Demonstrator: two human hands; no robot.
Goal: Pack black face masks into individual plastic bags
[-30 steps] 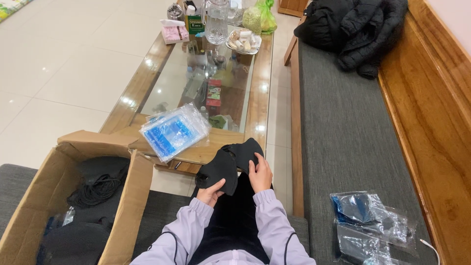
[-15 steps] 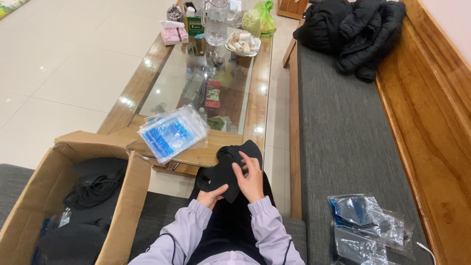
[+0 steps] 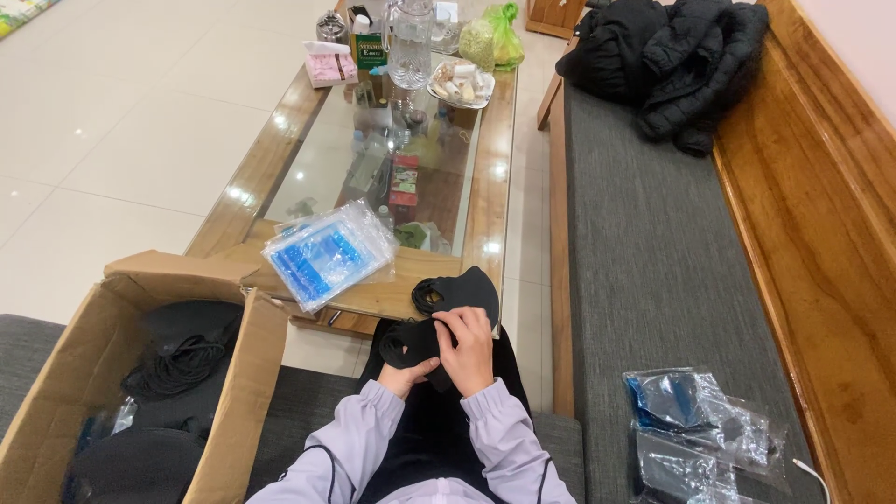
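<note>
Both my hands hold a black fabric piece point(image 3: 467, 291) folded over my lap, at the near edge of the glass table point(image 3: 490, 201). My right hand point(image 3: 467, 347) lies on top of the fabric with its fingers curled over the fold. My left hand point(image 3: 403, 373) grips the fabric from below, mostly hidden under it. A stack of clear plastic bags with blue contents point(image 3: 327, 254) lies on the table corner just left of my hands.
An open cardboard box point(image 3: 247, 373) with black items stands at my left. A pitcher point(image 3: 409, 37), a dish point(image 3: 459, 82) and a green bag point(image 3: 504, 28) crowd the table's far end. On the grey bench, clear packets point(image 3: 705, 431) lie near me and a black jacket point(image 3: 672, 56) farther off.
The black fabric was spread flat between my hands; now it is folded over, with my right hand moved on top of it. The view has shifted slightly.
</note>
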